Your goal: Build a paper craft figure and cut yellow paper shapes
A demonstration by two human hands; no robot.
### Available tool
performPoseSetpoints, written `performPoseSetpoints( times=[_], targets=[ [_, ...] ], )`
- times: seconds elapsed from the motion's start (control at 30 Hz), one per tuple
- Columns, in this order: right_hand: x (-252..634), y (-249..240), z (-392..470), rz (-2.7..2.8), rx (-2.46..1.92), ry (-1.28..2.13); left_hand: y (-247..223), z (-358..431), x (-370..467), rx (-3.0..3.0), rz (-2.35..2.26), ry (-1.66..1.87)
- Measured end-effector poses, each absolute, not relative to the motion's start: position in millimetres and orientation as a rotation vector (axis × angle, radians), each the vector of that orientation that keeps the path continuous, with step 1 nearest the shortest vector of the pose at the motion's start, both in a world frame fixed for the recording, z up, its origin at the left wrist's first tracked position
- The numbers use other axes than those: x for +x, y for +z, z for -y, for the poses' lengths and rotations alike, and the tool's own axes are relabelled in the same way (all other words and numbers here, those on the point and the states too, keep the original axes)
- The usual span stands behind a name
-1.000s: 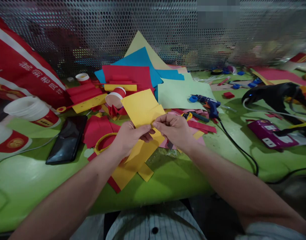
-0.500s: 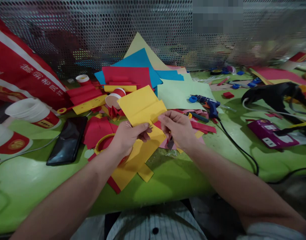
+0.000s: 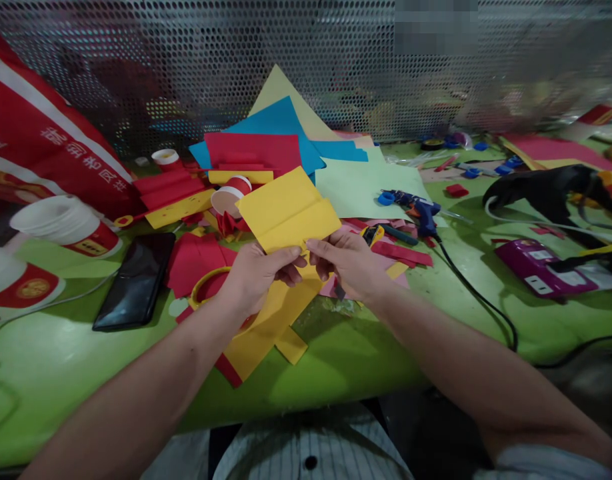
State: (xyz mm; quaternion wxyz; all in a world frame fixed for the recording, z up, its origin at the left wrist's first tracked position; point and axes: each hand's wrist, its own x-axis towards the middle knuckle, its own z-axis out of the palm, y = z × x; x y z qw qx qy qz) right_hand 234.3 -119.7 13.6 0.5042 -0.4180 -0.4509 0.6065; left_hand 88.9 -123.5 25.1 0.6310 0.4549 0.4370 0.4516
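Note:
A creased sheet of yellow paper (image 3: 289,210) is held up between my two hands. My left hand (image 3: 266,270) pinches its lower left edge, thumb on top. My right hand (image 3: 343,260) grips the lower right edge, its thumb tip close to the left thumb. Beneath the hands lie more yellow paper (image 3: 259,340) and a yellow tape ring (image 3: 201,287) over red paper (image 3: 193,260). Just behind my right hand rests a yellow and black cutter (image 3: 373,233). A red and white paper cup (image 3: 231,195) lies on its side behind the held sheet.
A phone (image 3: 135,283) and stacked paper cups (image 3: 61,223) are on the left. Blue and pale green sheets (image 3: 366,187) lie at the back, with a blue glue gun (image 3: 423,213) and its cord. Further right is a purple power socket (image 3: 543,267).
My right hand has moved slightly left, closer to my left thumb. The right side of the yellow sheet has swung flatter and a little outward, and the cutter behind shows more.

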Motion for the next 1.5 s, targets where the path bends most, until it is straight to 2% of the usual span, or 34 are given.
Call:
performPoseSetpoints(
  times=[0.4,1.0,1.5],
  targets=[
    [234.4,13.5,120.4,1.133,-1.089,1.36,27.7,123.7,90.6,1.102,-1.046,0.99],
    [234.9,16.9,123.2,1.014,-1.031,1.518,28.4,125.1,90.6,1.17,-1.024,1.012],
    [235.0,11.8,121.7,1.132,-1.029,1.459,26.5,125.2,88.8,1.304,-1.09,1.001]
  ],
)
